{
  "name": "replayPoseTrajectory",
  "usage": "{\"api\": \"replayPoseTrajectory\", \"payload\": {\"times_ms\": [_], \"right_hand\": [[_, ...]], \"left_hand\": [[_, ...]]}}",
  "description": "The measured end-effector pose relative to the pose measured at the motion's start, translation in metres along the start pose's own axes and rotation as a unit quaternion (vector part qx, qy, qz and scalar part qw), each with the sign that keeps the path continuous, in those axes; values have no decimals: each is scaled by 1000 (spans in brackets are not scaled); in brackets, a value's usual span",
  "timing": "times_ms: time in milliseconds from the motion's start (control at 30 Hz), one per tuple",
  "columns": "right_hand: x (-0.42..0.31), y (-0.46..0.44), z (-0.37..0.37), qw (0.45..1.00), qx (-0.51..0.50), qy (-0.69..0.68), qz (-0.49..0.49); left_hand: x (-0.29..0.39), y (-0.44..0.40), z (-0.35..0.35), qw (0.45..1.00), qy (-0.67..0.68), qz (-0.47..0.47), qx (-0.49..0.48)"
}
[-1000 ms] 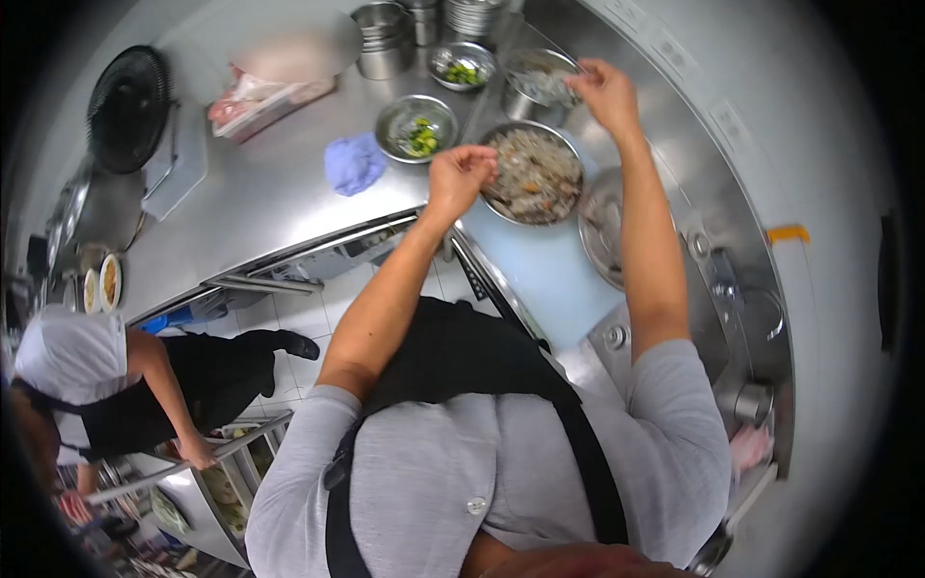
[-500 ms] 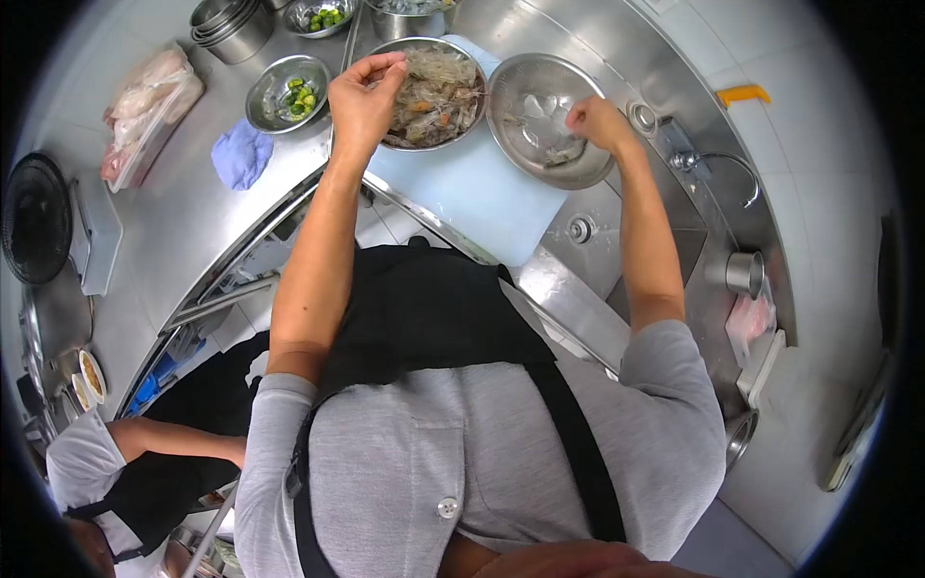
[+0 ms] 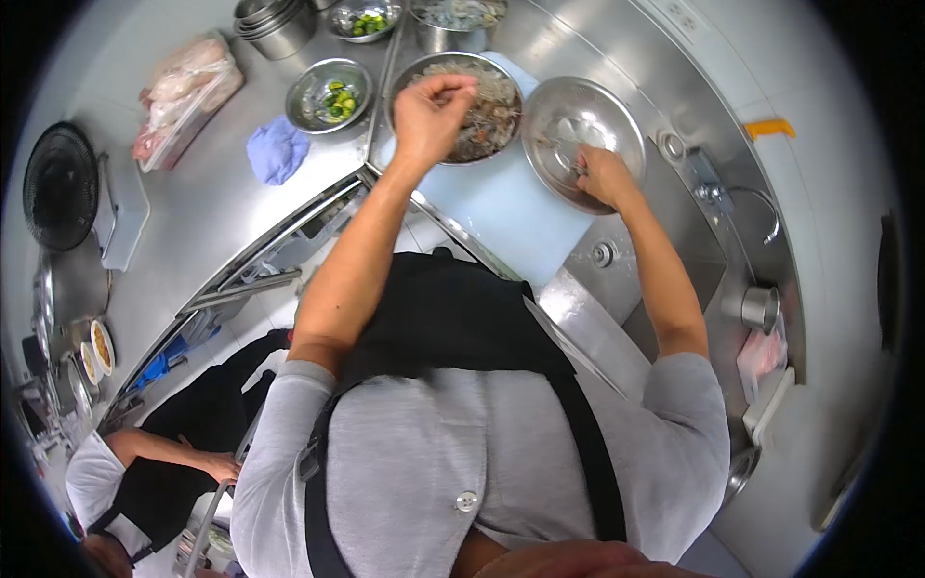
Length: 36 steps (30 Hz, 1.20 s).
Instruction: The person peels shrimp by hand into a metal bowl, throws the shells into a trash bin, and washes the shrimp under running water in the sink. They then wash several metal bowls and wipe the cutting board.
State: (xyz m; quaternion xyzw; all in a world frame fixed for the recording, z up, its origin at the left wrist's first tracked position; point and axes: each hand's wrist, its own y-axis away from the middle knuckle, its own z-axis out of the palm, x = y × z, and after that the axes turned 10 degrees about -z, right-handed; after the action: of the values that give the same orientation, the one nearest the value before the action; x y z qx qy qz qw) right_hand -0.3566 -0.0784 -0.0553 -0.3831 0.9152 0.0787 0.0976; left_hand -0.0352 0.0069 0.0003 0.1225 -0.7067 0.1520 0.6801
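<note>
A metal bowl [image 3: 390, 114] heaped with greyish, shell-on shrimp [image 3: 493, 118] stands on a pale blue cutting board [image 3: 525, 223]. Over its left side is my left hand [image 3: 431, 118], closed with fingertips pinched; whatever they hold is too small to make out. To the right, a second metal bowl [image 3: 621, 120] contains a few pale, translucent pieces [image 3: 568, 133]. My right hand [image 3: 607, 179] reaches inside it, fingers closed on a small greyish shrimp [image 3: 581, 169], mostly hidden by the fingers.
Left of the shrimp are a bowl of cut green vegetables [image 3: 339, 101], a blue cloth [image 3: 277, 150] and bagged meat [image 3: 188, 96]. Another metal container [image 3: 453, 39] stands behind. A sink [image 3: 626, 255] and faucet [image 3: 756, 197] lie right. A co-worker [image 3: 183, 433] is at lower left.
The whole view has shifted, so the bowls sit further right and lower. My right hand has dipped lower into its bowl, fingers now curled at the shrimp. My left hand stays pinched above the shrimp bowl.
</note>
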Motion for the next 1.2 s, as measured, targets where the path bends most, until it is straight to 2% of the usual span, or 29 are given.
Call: {"api": "replayPoseTrajectory", "payload": {"times_ms": [100, 133, 200, 233, 267, 333, 367, 400, 467, 533, 600, 667, 767, 900, 1067, 1200], "right_hand": [[-16, -7, -23, 990, 50, -111, 71], [-20, -11, -32, 979, 70, -164, 98], [8, -25, -29, 945, 139, -294, 26], [-20, -36, -48, 908, 159, -386, 29], [-53, -38, -77, 862, 167, -477, 31], [-76, -58, -89, 838, 181, -514, -10], [-78, -69, -89, 835, 164, -523, -45], [-98, -77, -94, 819, 165, -546, -65], [-103, -100, -86, 789, 160, -588, -73], [-94, -124, -74, 789, 120, -592, -112], [-95, -141, -67, 857, 100, -475, -172], [-99, -160, -56, 858, 91, -461, -210], [-98, -196, -42, 865, 46, -457, -202], [-117, -227, -31, 842, 42, -472, -257], [-137, -255, -29, 825, 45, -480, -295], [-144, -249, -35, 840, 54, -439, -314]], "left_hand": [[-15, -3, 0, 1000, 15, 21, -13], [-4, 3, -1, 999, -22, 44, -7], [-8, 3, 3, 992, -73, 96, -32], [8, 9, 2, 986, -123, 99, -56], [6, 9, 6, 987, -91, 100, -83], [18, 10, 4, 968, -135, 188, -97], [17, 8, 5, 962, -134, 232, -51], [25, 8, -3, 965, -126, 224, -52], [24, -2, -9, 973, -96, 209, 6], [26, -8, -23, 967, -131, 214, 44], [19, -16, -33, 961, -153, 226, 51], [16, -20, -37, 953, -193, 220, 73], [21, -22, -48, 950, -232, 192, 84], [23, -17, -62, 938, -258, 193, 132], [22, -7, -78, 938, -234, 180, 184], [16, -5, -72, 929, -238, 183, 217]]}}
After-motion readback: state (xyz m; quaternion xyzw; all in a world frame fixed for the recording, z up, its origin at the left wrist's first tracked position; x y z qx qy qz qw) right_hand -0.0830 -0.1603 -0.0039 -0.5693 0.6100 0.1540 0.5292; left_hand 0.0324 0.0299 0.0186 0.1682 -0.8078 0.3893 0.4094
